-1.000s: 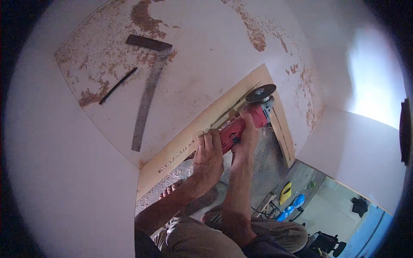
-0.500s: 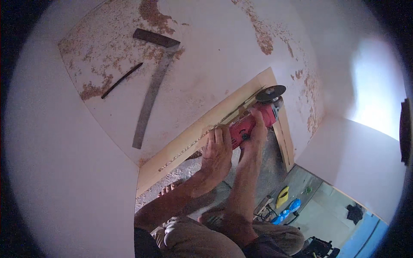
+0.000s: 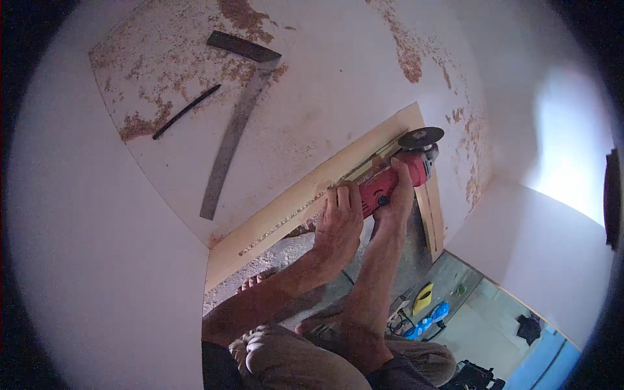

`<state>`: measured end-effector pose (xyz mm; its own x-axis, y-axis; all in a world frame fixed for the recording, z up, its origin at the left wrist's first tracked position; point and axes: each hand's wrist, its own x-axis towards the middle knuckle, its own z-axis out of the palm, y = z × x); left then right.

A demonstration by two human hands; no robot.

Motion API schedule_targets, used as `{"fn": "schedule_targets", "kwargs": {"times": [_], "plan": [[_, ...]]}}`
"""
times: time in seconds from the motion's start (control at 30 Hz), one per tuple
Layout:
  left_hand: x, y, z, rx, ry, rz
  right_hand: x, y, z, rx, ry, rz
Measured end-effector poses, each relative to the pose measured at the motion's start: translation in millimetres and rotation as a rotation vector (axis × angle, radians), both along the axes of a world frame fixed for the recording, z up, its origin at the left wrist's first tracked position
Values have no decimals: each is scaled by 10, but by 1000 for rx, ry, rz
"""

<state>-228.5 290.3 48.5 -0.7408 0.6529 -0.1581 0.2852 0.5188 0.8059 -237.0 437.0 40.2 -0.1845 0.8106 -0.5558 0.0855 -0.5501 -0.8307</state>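
A red angle grinder (image 3: 377,187) with a dark round disc (image 3: 421,138) is gripped in both hands. My left hand (image 3: 339,218) wraps the rear of its body. Nearer the head, my right hand (image 3: 398,188) closes round it, thumb on top. The disc is over the far right corner of an L-shaped pale wooden edge (image 3: 305,195). A thin dark groove runs along that edge, with sawdust in its left stretch. Whether the disc touches the wood I cannot tell.
A metal try square (image 3: 235,143) and a dark pencil-like stick (image 3: 186,112) lie on the white board (image 3: 312,97), among patches of sawdust (image 3: 409,62). On the floor at lower right are a yellow object (image 3: 423,296), a blue spotted object (image 3: 429,320) and a black case (image 3: 478,376).
The grinder and both my hands have shifted slightly right along the wooden edge. The square and stick appear a little higher and farther right in view.
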Motion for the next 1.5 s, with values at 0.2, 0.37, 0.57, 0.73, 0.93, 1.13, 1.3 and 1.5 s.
{"fn": "schedule_targets", "kwargs": {"times": [0.2,0.37,0.57,0.73,0.93,1.13,1.3,1.5], "plan": [[7,45,-6,8,-55,15,-35,-38,96,43,-20,37],[33,79,-64,10,-4,15,-16,50,-8,19,15,57],[-1,92,-37,-27,17,-32,-1,106,-16,-3,-68,13],[11,87,-26,-44,66,-10,3,84,-9,57,-21,68],[10,14,-58,-97,119,-46,-37,-68,105,-1,-51,55],[20,-45,18,-23,54,7,12,-90,58,-25,-71,-24],[15,-175,37,-70,59,-49,-101,-250,201,-35,-111,-58],[48,-213,33,-82,33,-18,48,-248,49,-5,-86,-5]]}}
